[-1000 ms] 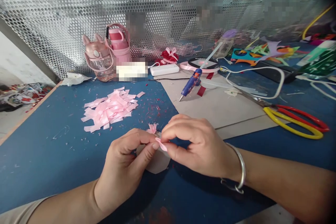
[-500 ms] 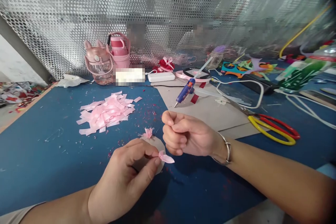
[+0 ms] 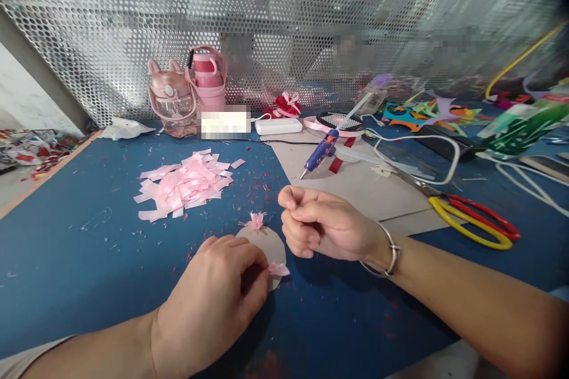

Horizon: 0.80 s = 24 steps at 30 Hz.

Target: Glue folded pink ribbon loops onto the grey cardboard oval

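Note:
My left hand (image 3: 222,296) pinches a folded piece of pink ribbon (image 3: 278,270) between thumb and forefinger, at the right edge of a round grey cardboard disc (image 3: 269,244). The ribbon seems to touch the disc; the hand hides the disc's left part. At the disc's top edge stands another pink ribbon tuft (image 3: 256,221). Just right of the disc, my right hand (image 3: 317,222) hovers with its fingers curled closed, and nothing shows in them. Behind it a blue glue gun (image 3: 320,153) rests nozzle down, a glue stick in its back.
A heap of cut pink ribbon strips (image 3: 186,183) lies left. Scissors (image 3: 473,222) with red and yellow handles lie right, beside grey cardboard sheets (image 3: 355,189). Bottles (image 3: 173,103), a white cable (image 3: 448,157) and coloured scraps (image 3: 438,112) line the back, before a perforated metal panel (image 3: 284,12).
My left hand has lowered and turned over, bringing the ribbon piece down onto the disc's right edge. My right hand keeps its closed pose. The view has shifted slightly.

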### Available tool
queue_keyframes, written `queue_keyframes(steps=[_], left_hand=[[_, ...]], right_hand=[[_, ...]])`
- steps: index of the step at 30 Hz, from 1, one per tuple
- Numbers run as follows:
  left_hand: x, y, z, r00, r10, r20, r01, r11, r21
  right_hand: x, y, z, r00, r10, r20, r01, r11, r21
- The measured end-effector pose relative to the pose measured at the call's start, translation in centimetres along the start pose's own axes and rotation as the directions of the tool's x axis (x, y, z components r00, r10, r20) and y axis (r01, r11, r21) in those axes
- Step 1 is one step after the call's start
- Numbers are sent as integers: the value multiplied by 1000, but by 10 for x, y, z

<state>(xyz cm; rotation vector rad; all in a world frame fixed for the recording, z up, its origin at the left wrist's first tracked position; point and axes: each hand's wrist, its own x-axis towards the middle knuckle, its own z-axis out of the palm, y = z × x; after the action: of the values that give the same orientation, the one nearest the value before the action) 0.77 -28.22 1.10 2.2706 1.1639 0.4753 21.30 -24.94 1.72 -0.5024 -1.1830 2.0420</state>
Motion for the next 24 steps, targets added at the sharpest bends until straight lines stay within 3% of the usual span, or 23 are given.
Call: queue_keyframes(steps=[2, 5, 7, 10, 12, 18, 24], left_hand=[[1, -1, 0, 999, -38, 23, 37, 998, 54], [1, -3, -1, 999, -37, -14, 37, 999, -20], [1, -4, -2, 993, -28, -116, 12, 991, -135], [-1, -4, -2, 949, -50, -310, -62, 938, -342], [-2, -4, -1, 925, -76, -372, -104, 892, -440], [4, -4, -5, 903, -200, -381, -68, 807, -586], [6, -7, -9, 928, -151, -342, -100, 782, -615]], right_hand=[[-1, 0, -1, 999, 32, 3, -32, 999, -31], [-1, 1, 0, 998, 52, -18, -53, 994, -95], [-2, 2, 2, 999, 10, -36, -16, 983, -182], [-3, 4, 8, 996, -65, -62, 39, 936, -349], [-4, 6, 11, 995, -71, -65, 37, 910, -414], [-7, 10, 10, 995, -83, -59, 42, 861, -506], [-11, 8, 10, 992, -127, -4, 98, 782, -616]])
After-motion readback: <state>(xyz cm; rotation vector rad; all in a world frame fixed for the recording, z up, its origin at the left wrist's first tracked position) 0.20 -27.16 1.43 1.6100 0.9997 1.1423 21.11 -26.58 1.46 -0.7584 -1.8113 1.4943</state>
